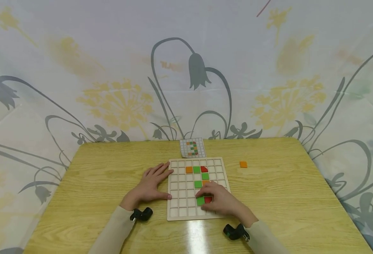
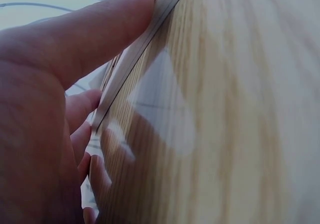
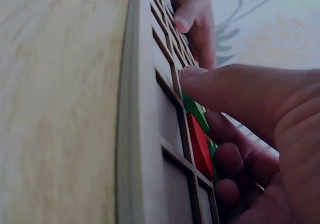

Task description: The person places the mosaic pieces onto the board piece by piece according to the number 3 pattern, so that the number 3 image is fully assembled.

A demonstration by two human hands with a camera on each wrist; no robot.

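A wooden grid board (image 1: 182, 213) lies in the middle of the table, with green, orange and red tiles in some squares. My left hand (image 1: 149, 185) rests at the board's left side, fingers spread, thumb and fingertips at its rim. Over the lower part of the board, my right hand (image 1: 221, 201) pinches a green tile (image 1: 200, 201) between thumb and fingers. Right beside that tile lies a red tile (image 3: 199, 146) with a rounded corner. Higher up, an orange tile (image 1: 189, 170), a green tile (image 1: 196, 169) and a red tile (image 1: 204, 169) form a row.
A pattern card (image 1: 193, 147) showing a coloured tile figure lies behind the board. One loose orange tile (image 1: 243, 164) is on the wood-grain table (image 1: 269, 183) to the right. Flower-printed cloth (image 1: 126, 70) hangs along the table's back edge.
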